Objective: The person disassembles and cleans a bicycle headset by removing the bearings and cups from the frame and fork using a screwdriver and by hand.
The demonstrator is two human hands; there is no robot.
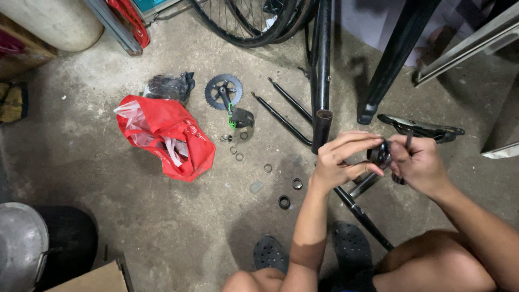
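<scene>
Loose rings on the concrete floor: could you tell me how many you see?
6: three rings beside the red bag, one mid-floor, two dark ones nearer the sandals. Others may be hidden.

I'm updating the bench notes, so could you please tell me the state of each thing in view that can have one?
Left hand: closed on the small black round part, fingers on top.
Right hand: gripping the small black round part from the other side.
Red plastic bag: open, crumpled on the floor.
Chainring with crank: detached, lying flat.
Bicycle frame: stripped, tube end open.
Saddle: off the bike, on the floor.
Rings and bearings: loose, scattered.
</scene>
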